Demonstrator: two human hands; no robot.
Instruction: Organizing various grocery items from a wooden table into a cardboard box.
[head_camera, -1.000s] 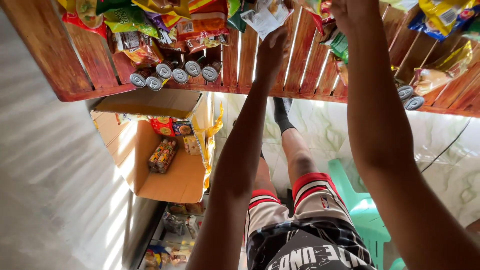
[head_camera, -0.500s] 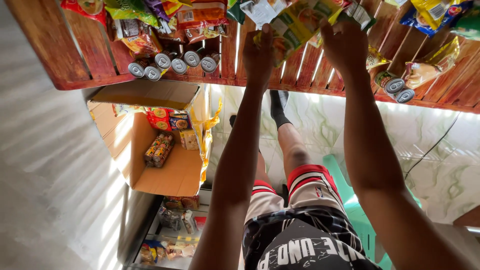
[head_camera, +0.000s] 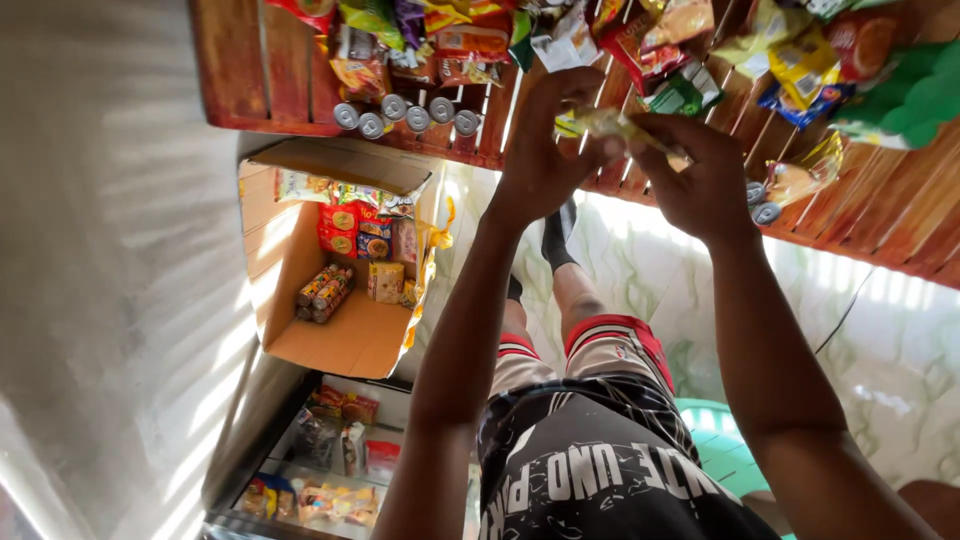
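Though crinkled, yellow packet (head_camera: 612, 124) between both grips (hands).

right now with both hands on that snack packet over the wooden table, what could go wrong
Both the left hand and right hand pinch one thin yellow snack packet, so pulling apart may tear it. The row of cans lies on its side near the wooden table's edge, right above the open cardboard box; a knock from the left forearm could roll one off. The packets heaped on the slats look loose and could slide.
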